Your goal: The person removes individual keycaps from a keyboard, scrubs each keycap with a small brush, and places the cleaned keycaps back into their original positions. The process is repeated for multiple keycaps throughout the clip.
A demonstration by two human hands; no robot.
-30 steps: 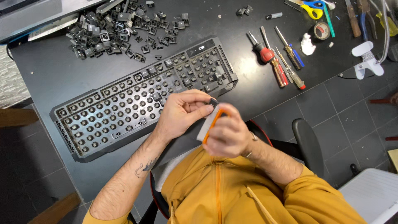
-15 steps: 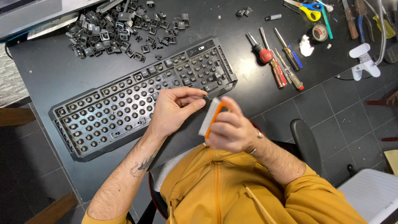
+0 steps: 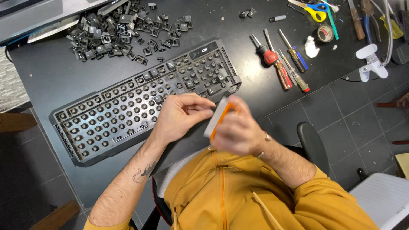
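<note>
Both hands working above stripped keyboard [image 3: 140, 106]: right hand [image 3: 238, 127] gripping orange-and-white tool [image 3: 216, 121] upright, left hand [image 3: 179, 115] fingertips pinching narrowly beside it, steadying.

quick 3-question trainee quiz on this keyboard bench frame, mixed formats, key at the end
1. True or false: the keyboard has most of its keycaps removed.
2. What does the right hand hold? A) red screwdriver B) white and orange tool C) scissors
3. Where does the pile of loose keycaps lie relative to the keyboard?

Key:
1. True; mostly bare sockets show.
2. B; the white and orange tool, with the left hand touching it.
3. Beyond it, at the desk's far left.
</note>
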